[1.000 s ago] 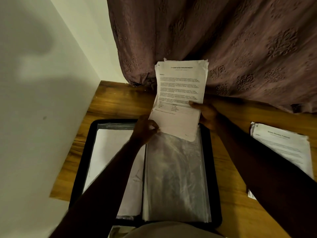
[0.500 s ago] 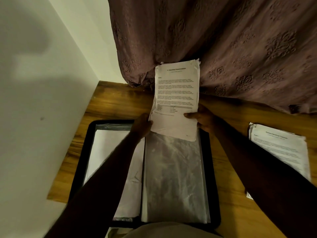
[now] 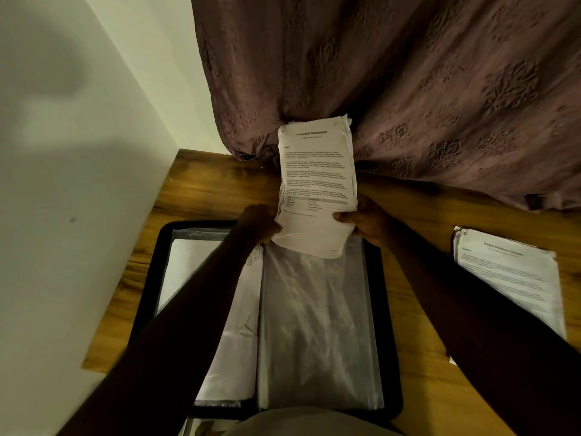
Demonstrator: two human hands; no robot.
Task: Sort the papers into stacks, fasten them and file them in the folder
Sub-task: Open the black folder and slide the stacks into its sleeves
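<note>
A black folder (image 3: 390, 309) lies open on the wooden table, with clear plastic sleeves (image 3: 317, 325) on its right side and filed white paper (image 3: 195, 278) on its left. Both hands hold a printed paper stack (image 3: 317, 171) upright above the top of the right sleeve. My left hand (image 3: 261, 221) grips the stack's lower left edge. My right hand (image 3: 361, 220) grips its lower right edge, thumb on the front page. The stack's bottom edge curls at the sleeve's mouth.
A second printed stack (image 3: 509, 278) lies on the wooden table (image 3: 207, 184) to the right of the folder. A brown patterned curtain (image 3: 408, 73) hangs behind the table, and a white wall (image 3: 78, 152) borders the left side.
The held stack has turned more upright and narrower, and shifted slightly left. My right hand has slid lower on its right edge; my left hand has stayed at the lower left.
</note>
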